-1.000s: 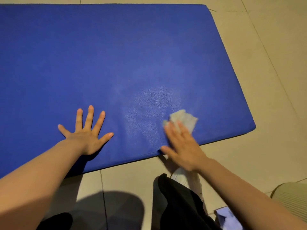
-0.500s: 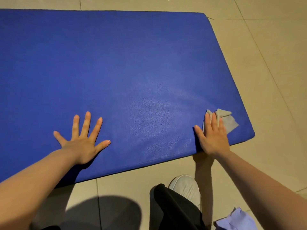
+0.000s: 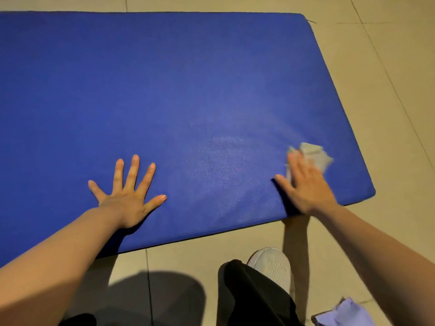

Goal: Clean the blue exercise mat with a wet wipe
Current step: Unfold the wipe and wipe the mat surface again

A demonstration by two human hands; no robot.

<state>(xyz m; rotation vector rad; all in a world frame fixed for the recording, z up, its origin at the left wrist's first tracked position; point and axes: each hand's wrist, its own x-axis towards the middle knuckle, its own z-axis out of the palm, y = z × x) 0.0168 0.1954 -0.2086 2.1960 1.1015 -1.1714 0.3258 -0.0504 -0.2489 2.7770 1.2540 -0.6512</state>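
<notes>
The right hand (image 3: pixel 306 184), fingers flat on the wipe (image 3: pixel 313 154), has swept from mid-edge to the mat's (image 3: pixel 164 90) near right corner, leaving a damp sheen, while the left hand (image 3: pixel 127 194) stays spread, bracing.

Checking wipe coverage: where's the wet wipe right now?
In the head view, the wet wipe lies on the blue mat near its right corner, under the right hand fingertips.

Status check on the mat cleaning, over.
Left hand flat on blue mat. Right hand pressing wet wipe near mat's right corner. Nothing in the way.
</notes>
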